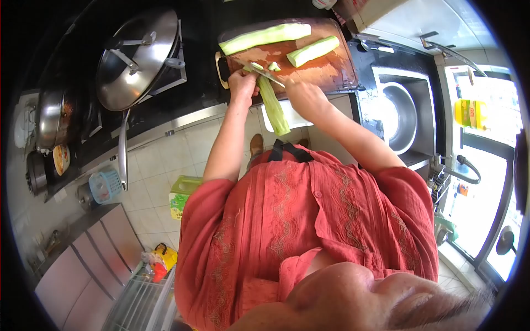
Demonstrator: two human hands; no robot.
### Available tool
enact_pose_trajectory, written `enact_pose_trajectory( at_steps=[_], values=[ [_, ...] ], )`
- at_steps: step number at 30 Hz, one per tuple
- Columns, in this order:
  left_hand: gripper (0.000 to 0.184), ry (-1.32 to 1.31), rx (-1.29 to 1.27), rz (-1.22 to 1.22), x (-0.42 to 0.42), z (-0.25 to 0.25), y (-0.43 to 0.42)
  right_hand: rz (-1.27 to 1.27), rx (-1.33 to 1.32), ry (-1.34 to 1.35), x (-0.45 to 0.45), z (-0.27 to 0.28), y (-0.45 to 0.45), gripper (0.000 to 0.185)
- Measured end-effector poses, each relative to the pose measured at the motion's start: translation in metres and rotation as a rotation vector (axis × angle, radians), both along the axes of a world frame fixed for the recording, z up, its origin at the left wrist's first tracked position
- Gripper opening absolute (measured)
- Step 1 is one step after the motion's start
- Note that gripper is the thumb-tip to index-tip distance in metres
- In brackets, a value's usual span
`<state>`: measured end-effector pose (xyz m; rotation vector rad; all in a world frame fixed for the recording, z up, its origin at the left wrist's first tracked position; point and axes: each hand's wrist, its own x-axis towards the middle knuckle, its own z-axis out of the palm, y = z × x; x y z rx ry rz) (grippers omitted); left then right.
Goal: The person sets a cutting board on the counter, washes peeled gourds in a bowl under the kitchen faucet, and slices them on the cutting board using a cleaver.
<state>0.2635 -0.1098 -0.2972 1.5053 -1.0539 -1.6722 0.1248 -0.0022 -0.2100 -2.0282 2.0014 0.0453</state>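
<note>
My left hand (243,87) is closed around the upper end of a long, peeled, pale-green vegetable (273,107), which hangs over the counter's front edge. In my right hand (307,100) is a knife (270,75), its blade lying across the top of that vegetable. Small pale cut bits (274,67) lie beside the blade on the wooden cutting board (326,74). Farther back on the board rest a long peeled piece (265,36) and a shorter peeled piece (313,51). Below the held vegetable, a white container (270,118) is partly hidden.
Left of the board sits a lidded wok (135,60), its long handle (123,154) jutting past the counter edge. A steel pot (55,118) stands farther left. To the right, a metal basin (402,118) is in the sink (425,105). A green box (185,190) stands on the floor.
</note>
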Motion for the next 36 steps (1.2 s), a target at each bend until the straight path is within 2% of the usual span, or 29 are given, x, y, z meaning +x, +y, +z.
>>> enact_pose_trajectory(
  at_steps=[1, 2, 5, 7, 9, 11, 13, 14, 16, 20, 24, 26, 31, 33, 36],
  values=[
    [0.022, -0.023, -0.018, -0.020, 0.000, 0.003, 0.000, 0.030, -0.081, 0.002, -0.001, -0.015, -0.006, 0.013],
    [0.021, -0.009, -0.011, -0.013, 0.001, -0.001, 0.000, 0.050, -0.026, 0.091, -0.001, -0.026, -0.016, 0.018],
    [0.021, -0.003, 0.023, -0.022, 0.004, -0.005, -0.003, 0.059, -0.105, 0.004, -0.003, -0.017, -0.010, 0.013],
    [0.021, 0.006, 0.074, -0.022, 0.006, 0.002, -0.004, 0.086, -0.101, 0.016, -0.003, 0.012, 0.001, 0.014],
    [0.022, 0.098, 0.076, -0.029, 0.008, -0.002, -0.003, 0.013, 0.072, 0.016, -0.003, 0.028, 0.007, 0.015],
    [0.022, 0.094, 0.075, -0.036, 0.007, -0.002, -0.003, 0.018, 0.055, -0.008, -0.006, 0.000, -0.002, 0.015],
    [0.022, 0.008, 0.054, -0.040, 0.005, 0.001, -0.003, 0.088, -0.072, 0.063, -0.002, -0.029, -0.017, 0.015],
    [0.021, 0.022, 0.061, -0.049, 0.006, -0.001, -0.003, 0.086, -0.086, 0.066, -0.004, -0.029, -0.021, 0.015],
    [0.021, 0.025, 0.059, -0.047, 0.009, -0.003, -0.001, 0.005, 0.059, 0.022, 0.000, -0.015, -0.025, 0.018],
    [0.020, 0.065, 0.086, -0.043, 0.009, -0.002, 0.000, 0.034, 0.045, -0.030, -0.011, 0.020, -0.001, 0.012],
    [0.020, 0.038, 0.030, -0.040, 0.006, -0.002, -0.002, 0.031, 0.059, -0.051, -0.005, 0.002, -0.011, 0.017],
    [0.019, 0.025, 0.032, -0.050, 0.005, -0.001, -0.002, 0.085, 0.006, 0.038, 0.002, -0.014, -0.029, 0.016],
    [0.019, 0.071, 0.085, -0.033, 0.009, -0.001, -0.002, 0.038, 0.045, -0.015, -0.010, 0.012, -0.015, 0.015],
    [0.018, 0.112, 0.086, -0.034, 0.010, -0.004, -0.002, 0.128, -0.011, -0.033, -0.018, 0.021, -0.009, 0.020],
    [0.016, 0.047, 0.041, -0.048, 0.009, -0.001, -0.001, 0.054, 0.055, -0.038, -0.009, -0.006, -0.025, 0.019]
  ],
)
